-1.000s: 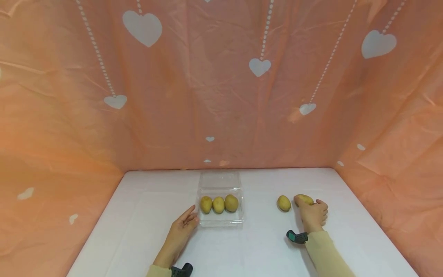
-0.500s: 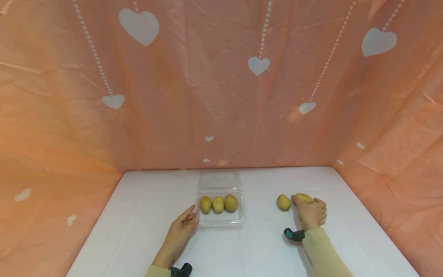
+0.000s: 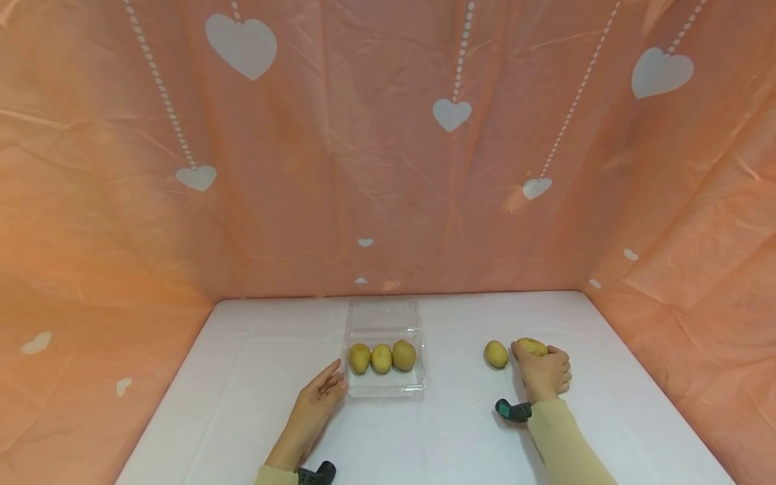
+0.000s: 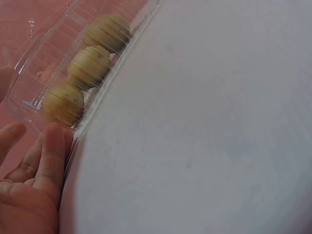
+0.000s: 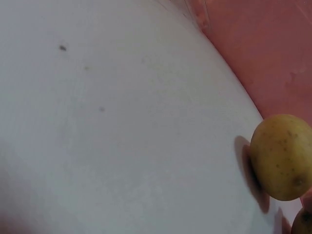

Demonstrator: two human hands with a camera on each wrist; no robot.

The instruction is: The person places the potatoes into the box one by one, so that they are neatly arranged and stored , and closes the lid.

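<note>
While three potatoes point(image 3: 381, 359) sit boxed, the right hand point(image 3: 542, 374) grips another

As its thumb and fingers curl round the gripped potato point(image 3: 532, 346), at 3 o'clock from the clear container point(image 3: 386, 391), a loose potato point(image 3: 496, 354) lies just beside it at 9 o'clock on the white surface point(image 3: 448, 431). The lid point(image 3: 383, 314) is folded back at the container's 12 o'clock. At 8 o'clock, the left hand point(image 3: 315, 403), fingers loosely extended, is right by the wall.
</note>
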